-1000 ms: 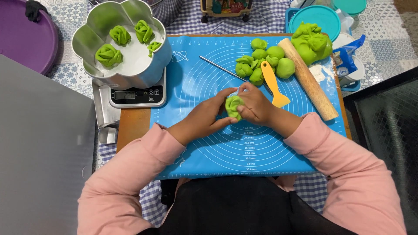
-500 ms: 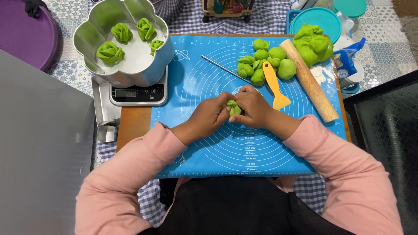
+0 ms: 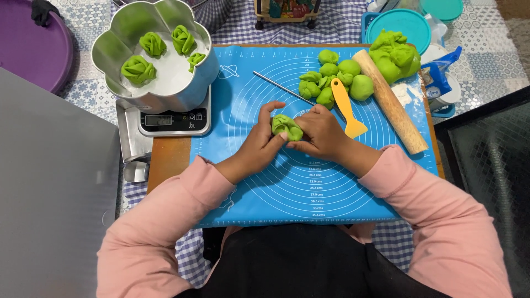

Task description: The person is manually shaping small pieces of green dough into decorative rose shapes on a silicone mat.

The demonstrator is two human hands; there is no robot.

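While both hands meet at the middle of the blue silicone mat (image 3: 265, 187), the left hand (image 3: 259, 144) and the right hand (image 3: 323, 132) are each closed around one green dough piece (image 3: 287, 127), fingers curled on either side of it, just above the mat's printed rings. At two o'clock from the hands lies a cluster of green dough balls (image 3: 331, 77), with a yellow scraper (image 3: 345, 107) beside them and a thin metal rod (image 3: 281, 87) at twelve o'clock. A wooden rolling pin (image 3: 392, 102) slants along the mat's three o'clock edge, a larger green dough lump (image 3: 395, 55) beyond its far end. At ten o'clock a flower-shaped metal pan (image 3: 110, 55) sits on a kitchen scale (image 3: 174, 120), holding four twisted dough pieces. The mat covers a wooden board (image 3: 168, 160) on a checked tablecloth (image 3: 331, 25). A purple tray (image 3: 27, 49) occupies the far ten o'clock corner, a teal lid (image 3: 406, 27) sits at one o'clock, and a grey panel (image 3: 49, 187) fills the nine o'clock side.
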